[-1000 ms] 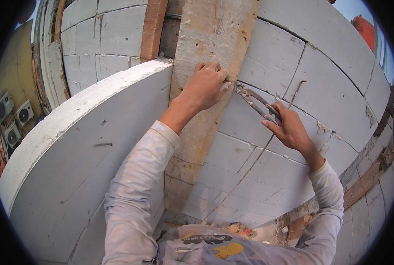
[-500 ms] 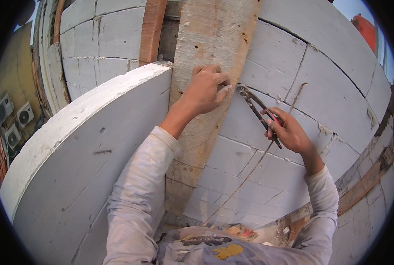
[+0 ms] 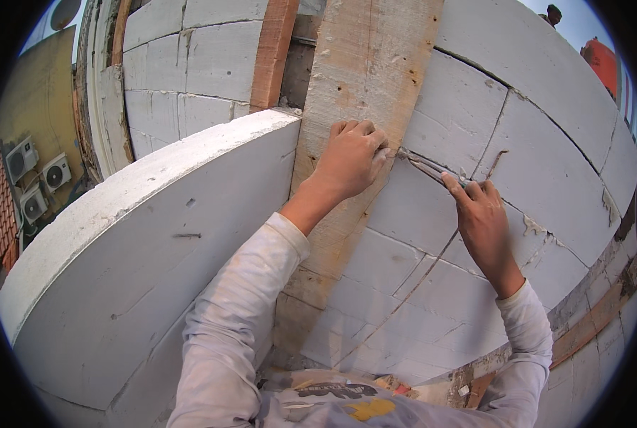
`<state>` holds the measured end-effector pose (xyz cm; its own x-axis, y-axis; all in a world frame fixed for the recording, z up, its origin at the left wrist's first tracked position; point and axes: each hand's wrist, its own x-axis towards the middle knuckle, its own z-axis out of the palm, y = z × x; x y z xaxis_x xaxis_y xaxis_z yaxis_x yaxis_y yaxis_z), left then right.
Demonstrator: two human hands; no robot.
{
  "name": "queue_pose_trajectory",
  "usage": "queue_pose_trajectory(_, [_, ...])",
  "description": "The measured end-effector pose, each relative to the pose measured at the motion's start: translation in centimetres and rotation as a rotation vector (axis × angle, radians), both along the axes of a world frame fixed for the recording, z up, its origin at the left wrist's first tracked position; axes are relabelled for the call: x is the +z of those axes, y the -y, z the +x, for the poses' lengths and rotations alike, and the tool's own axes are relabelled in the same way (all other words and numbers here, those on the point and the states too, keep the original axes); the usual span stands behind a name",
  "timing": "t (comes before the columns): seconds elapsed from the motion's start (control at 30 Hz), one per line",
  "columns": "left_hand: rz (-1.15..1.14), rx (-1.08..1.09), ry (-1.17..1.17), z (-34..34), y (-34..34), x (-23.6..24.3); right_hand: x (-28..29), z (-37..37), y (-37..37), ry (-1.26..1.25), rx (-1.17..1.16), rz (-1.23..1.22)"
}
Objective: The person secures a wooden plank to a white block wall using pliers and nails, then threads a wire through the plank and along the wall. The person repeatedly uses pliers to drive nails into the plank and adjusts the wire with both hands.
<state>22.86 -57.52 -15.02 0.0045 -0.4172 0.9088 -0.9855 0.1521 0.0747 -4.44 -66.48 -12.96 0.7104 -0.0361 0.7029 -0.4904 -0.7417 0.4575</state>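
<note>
From left to right, I see a thick white block wall [image 3: 147, 257], then the left hand [image 3: 352, 158] curled over a broad, pale wooden plank [image 3: 367, 64], though I cannot tell whether it holds anything. Farther right, the right hand [image 3: 481, 217] clasps long-handled, grey-brown metal pincers [image 3: 427, 167], their tip at the plank's right edge, just beside the left hand.

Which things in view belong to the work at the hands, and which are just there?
In the work:
pincers, held in the right hand
wooden board, with the left hand at its right edge

Just there:
air-conditioner units, far left
nail-like piece on the left white wall
red object, upper right
</note>
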Motion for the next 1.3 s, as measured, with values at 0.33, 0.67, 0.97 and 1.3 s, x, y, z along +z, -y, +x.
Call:
queue_pose_trajectory(0.33, [-0.507, -0.135, -0.384, 2.0, -1.0, 9.5, -2.5, -0.2, -1.9, 0.153, 0.416, 1.751])
queue_pose_trajectory(0.67, [-0.438, 0.456, -0.566, 19.6, -1.6, 20.9, -10.5, -0.5, -4.5, 0.449, 0.644, 1.703])
queue_pose_trajectory(0.97, [0.156, 0.303, -0.603, 20.2, -5.3, 19.7, 3.1, 14.8, -8.4, 0.523, 1.399, 1.536])
queue_pose_trajectory(1.3, [0.016, 0.323, -0.447, 21.3, -3.7, 20.6, 23.9, 36.5, -8.5, 0.726, 1.250, 1.268])
